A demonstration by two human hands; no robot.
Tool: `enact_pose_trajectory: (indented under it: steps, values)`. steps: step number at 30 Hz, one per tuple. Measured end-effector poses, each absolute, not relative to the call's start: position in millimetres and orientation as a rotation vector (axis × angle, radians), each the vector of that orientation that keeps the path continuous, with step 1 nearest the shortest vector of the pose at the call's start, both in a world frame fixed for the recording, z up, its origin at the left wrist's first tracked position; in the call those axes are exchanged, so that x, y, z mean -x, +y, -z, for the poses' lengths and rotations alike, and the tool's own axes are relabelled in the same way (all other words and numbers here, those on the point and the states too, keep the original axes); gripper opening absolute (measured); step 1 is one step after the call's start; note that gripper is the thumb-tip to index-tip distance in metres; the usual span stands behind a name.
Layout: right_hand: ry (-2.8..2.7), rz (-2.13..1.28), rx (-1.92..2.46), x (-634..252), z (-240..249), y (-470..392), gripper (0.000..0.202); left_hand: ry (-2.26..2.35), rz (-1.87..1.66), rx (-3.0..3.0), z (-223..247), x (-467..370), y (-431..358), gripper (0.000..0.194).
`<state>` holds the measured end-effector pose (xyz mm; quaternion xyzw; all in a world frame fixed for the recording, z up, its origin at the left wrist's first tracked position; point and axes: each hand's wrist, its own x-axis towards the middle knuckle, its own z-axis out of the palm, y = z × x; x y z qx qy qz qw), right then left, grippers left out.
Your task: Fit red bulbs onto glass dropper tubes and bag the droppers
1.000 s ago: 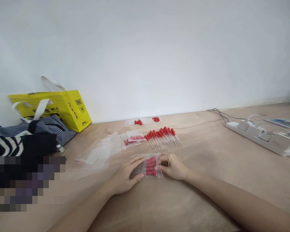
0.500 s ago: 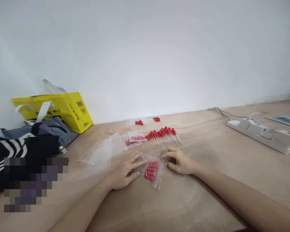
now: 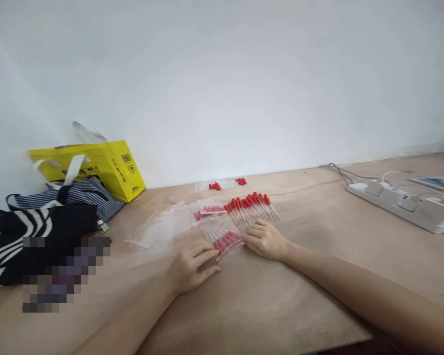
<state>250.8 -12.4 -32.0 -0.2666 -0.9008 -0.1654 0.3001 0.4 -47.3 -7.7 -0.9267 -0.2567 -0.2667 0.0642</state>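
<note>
A clear zip bag (image 3: 216, 229) holding several red-tipped white sticks lies on the table between my hands, its red-lined edge toward me. My left hand (image 3: 196, 266) is at the bag's lower left corner, thumb and fingers apart. At the bag's right edge my right hand (image 3: 263, 240) has its fingers closed together on the corner. Just behind lies a row of loose red-tipped sticks (image 3: 249, 204), and left of it another filled bag (image 3: 208, 211). Flat, clear bags (image 3: 155, 231) are spread out to the left.
Small red pieces in bags (image 3: 214, 187) lie by the wall. A yellow bag (image 3: 122, 170), a striped cloth (image 3: 105, 197) and a black bundle (image 3: 62, 224) stand at the left. A white power strip (image 3: 403, 204) with plugs and cables is at the right.
The bag between my hands has turned, so its red-lined edge now faces me instead of the right. My right hand's fingers have closed in on its right corner.
</note>
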Motion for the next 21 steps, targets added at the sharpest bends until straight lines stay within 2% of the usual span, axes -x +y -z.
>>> enact_pose_trajectory:
  steps: [3,6,21]
  values:
    - [-2.353,0.607,0.569,-247,32,-5,0.024,-0.546,0.801,2.609,12,-3,-42,0.011]
    - [-2.292,0.693,0.507,-245,32,-2,0.022,-0.440,0.801,2.474,12,-5,-36,0.014]
    - [-2.348,0.812,0.395,-244,27,-5,0.029,-0.388,0.732,2.415,-1,2,-33,0.018]
